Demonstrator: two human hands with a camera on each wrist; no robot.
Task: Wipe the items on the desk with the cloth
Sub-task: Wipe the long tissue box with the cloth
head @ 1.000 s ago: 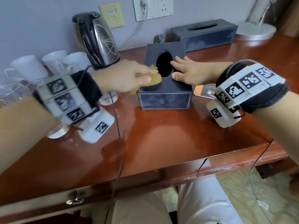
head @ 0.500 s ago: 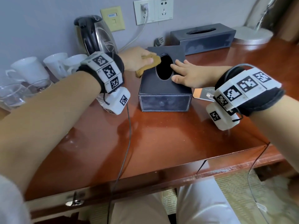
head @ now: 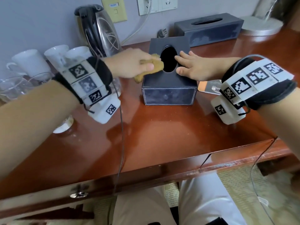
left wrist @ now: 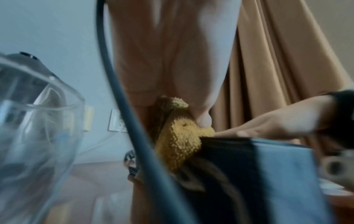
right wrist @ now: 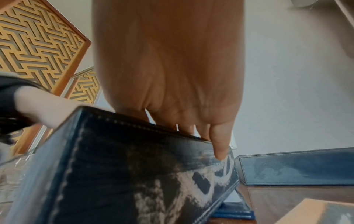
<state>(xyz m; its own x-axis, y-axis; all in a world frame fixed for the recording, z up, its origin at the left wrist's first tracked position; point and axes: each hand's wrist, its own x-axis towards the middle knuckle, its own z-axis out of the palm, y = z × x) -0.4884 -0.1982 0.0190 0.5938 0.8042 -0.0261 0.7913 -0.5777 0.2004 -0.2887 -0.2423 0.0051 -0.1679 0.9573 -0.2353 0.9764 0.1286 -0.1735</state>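
Note:
A dark square tissue box (head: 168, 93) with an oval hole in its top stands on the red-brown desk (head: 162, 140). My left hand (head: 133, 65) grips a yellow-brown cloth (head: 154, 66) and presses it on the box top, left of the hole. In the left wrist view the cloth (left wrist: 180, 142) hangs over the box's (left wrist: 268, 174) left edge. My right hand (head: 191, 68) lies flat with straight fingers on the box top, right of the hole. From the right wrist, the fingers (right wrist: 218, 145) reach over the box's (right wrist: 134, 174) upper edge.
A kettle (head: 99, 31) stands behind my left hand, with white cups (head: 53, 57) and glasses (head: 13, 88) at the left. A long dark tissue box (head: 209, 30) and a lamp base (head: 261, 25) stand at the back right. A card (head: 209, 86) lies right of the square box.
My left hand swept the cloth from the box's near left edge to its far left corner, then back toward me beside the hole. The right hand stayed flat on the box.

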